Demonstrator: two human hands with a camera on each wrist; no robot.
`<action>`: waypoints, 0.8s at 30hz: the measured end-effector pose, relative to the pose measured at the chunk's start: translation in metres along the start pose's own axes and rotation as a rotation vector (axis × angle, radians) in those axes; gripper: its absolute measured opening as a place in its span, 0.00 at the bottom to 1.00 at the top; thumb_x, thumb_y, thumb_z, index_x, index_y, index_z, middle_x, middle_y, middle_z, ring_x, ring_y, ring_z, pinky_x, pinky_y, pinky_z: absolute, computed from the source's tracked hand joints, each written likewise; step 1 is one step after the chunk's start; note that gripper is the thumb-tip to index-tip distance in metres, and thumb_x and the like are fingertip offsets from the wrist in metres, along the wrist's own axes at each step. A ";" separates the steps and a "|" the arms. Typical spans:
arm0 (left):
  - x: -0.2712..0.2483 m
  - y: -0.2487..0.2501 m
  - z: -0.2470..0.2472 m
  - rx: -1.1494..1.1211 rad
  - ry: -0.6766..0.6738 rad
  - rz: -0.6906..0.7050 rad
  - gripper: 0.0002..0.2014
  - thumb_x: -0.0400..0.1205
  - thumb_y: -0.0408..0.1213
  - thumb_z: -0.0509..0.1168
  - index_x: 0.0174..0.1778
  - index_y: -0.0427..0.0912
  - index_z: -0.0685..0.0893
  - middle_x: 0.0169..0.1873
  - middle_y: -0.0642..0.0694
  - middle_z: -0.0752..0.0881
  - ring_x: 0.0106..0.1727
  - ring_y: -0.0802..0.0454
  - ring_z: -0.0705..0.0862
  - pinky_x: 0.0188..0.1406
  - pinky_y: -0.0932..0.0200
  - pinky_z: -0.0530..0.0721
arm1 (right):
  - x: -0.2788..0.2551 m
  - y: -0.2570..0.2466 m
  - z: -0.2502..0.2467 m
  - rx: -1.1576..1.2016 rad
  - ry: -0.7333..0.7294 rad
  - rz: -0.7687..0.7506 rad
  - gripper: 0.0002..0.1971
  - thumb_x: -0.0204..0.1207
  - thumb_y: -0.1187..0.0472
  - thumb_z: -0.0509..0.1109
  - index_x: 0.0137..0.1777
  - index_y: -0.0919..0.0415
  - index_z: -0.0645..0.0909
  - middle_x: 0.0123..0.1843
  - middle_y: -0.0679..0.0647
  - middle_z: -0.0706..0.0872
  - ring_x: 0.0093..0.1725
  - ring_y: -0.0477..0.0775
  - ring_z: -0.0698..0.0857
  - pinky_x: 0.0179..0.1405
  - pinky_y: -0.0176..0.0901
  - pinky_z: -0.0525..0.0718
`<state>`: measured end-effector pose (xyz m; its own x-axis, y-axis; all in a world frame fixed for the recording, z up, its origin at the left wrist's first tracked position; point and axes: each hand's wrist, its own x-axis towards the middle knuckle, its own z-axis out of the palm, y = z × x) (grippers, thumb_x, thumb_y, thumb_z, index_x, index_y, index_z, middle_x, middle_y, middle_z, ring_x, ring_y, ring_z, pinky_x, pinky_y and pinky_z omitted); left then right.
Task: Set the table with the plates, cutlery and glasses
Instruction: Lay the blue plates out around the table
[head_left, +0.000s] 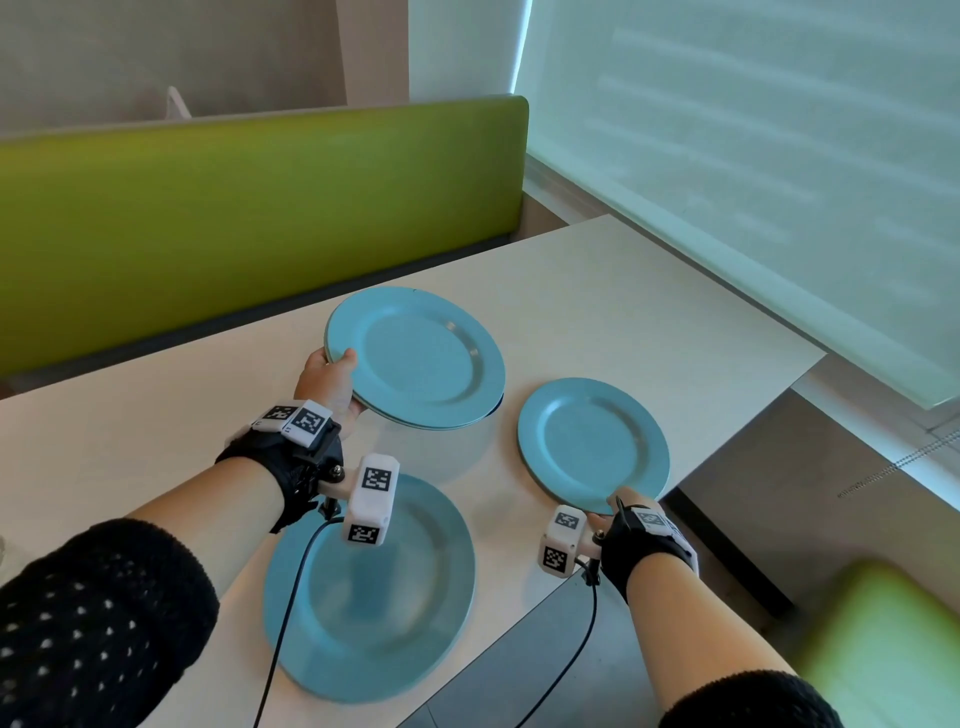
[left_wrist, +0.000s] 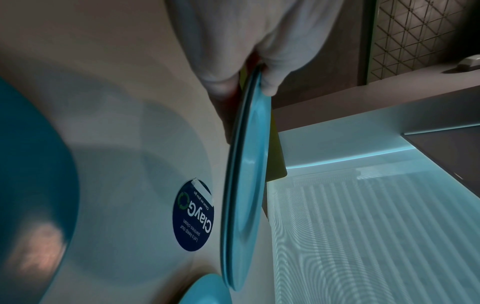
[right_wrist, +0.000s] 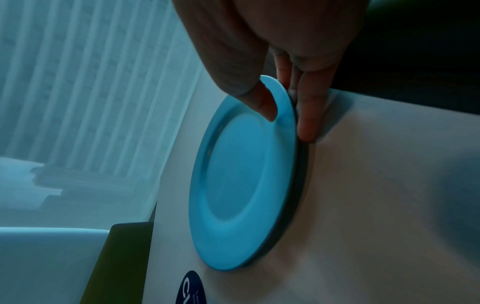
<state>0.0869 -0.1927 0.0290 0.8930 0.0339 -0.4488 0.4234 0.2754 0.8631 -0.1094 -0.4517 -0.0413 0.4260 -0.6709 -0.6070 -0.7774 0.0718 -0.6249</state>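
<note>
My left hand (head_left: 332, 379) holds a small stack of blue plates (head_left: 415, 358) above the white table (head_left: 597, 291), thumb on the top rim and fingers underneath. In the left wrist view the stack of plates (left_wrist: 249, 185) shows edge-on, pinched by the left hand (left_wrist: 259, 67). My right hand (head_left: 631, 506) pinches the near rim of a single blue plate (head_left: 592, 444) at the table's right edge. The right wrist view shows the thumb (right_wrist: 259, 98) on top of this plate (right_wrist: 241, 181) and fingers (right_wrist: 306, 115) beneath it, low over the table. Another blue plate (head_left: 374, 587) lies flat at the near edge.
A green padded bench back (head_left: 249, 218) runs along the table's far side. A frosted glass panel (head_left: 753, 171) rises on the right. A green seat (head_left: 883, 649) sits at the lower right. A round dark sticker (left_wrist: 193, 216) lies on the table under the held stack.
</note>
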 end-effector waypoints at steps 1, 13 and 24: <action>0.000 0.000 0.000 -0.004 0.003 0.000 0.17 0.86 0.33 0.55 0.71 0.39 0.71 0.68 0.36 0.78 0.58 0.39 0.81 0.57 0.41 0.82 | 0.001 0.000 -0.001 -0.031 0.011 0.014 0.07 0.66 0.58 0.68 0.42 0.51 0.73 0.48 0.55 0.87 0.42 0.56 0.86 0.41 0.49 0.88; -0.007 0.002 0.000 -0.015 -0.006 -0.003 0.17 0.86 0.35 0.55 0.72 0.39 0.70 0.68 0.36 0.78 0.57 0.39 0.80 0.55 0.43 0.81 | -0.023 -0.106 0.057 0.161 0.081 -0.301 0.25 0.79 0.51 0.66 0.73 0.62 0.69 0.67 0.61 0.81 0.66 0.61 0.80 0.68 0.49 0.76; -0.002 0.019 -0.061 -0.001 0.084 -0.017 0.19 0.85 0.40 0.58 0.72 0.39 0.70 0.63 0.36 0.80 0.55 0.40 0.81 0.49 0.46 0.82 | -0.058 -0.144 0.132 0.162 -0.246 -0.402 0.12 0.76 0.67 0.67 0.57 0.71 0.83 0.41 0.58 0.84 0.34 0.55 0.82 0.39 0.48 0.87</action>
<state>0.0839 -0.1291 0.0324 0.8698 0.1099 -0.4810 0.4378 0.2778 0.8551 0.0394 -0.3263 0.0193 0.7890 -0.4767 -0.3876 -0.4553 -0.0300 -0.8898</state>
